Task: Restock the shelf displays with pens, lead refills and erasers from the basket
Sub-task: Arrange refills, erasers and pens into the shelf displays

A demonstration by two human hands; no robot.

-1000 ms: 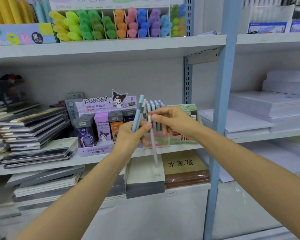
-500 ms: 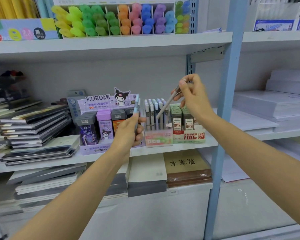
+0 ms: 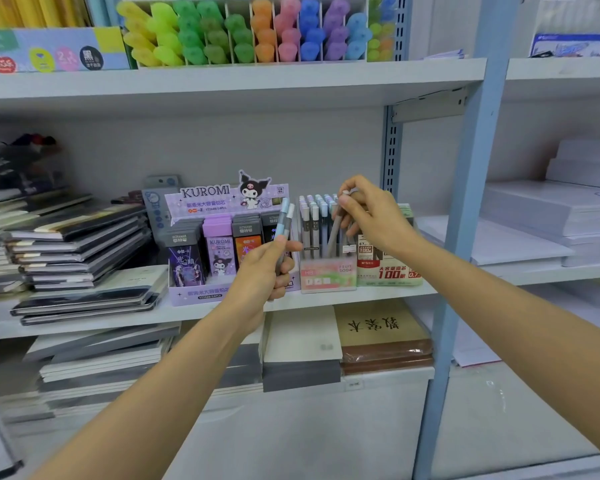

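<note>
**A:** Where's the stock?

**B:** On the middle white metal shelf [image 3: 194, 313]. The clear plastic pen display box with a pastel label [image 3: 326, 275] stands right of the purple card lead-refill carton [image 3: 205, 195]. The right hand [image 3: 371, 216] pinches the top of a slim grey plastic pen [image 3: 335, 233], whose lower end is down among the box's upright pens.

**A:** The left hand [image 3: 267, 268]?

**B:** Curled round two slim pens, pale blue and grey [image 3: 284, 220], just left of the box. They're probably light, stiff and smooth-barrelled. I'd pinch near the cap.
</note>
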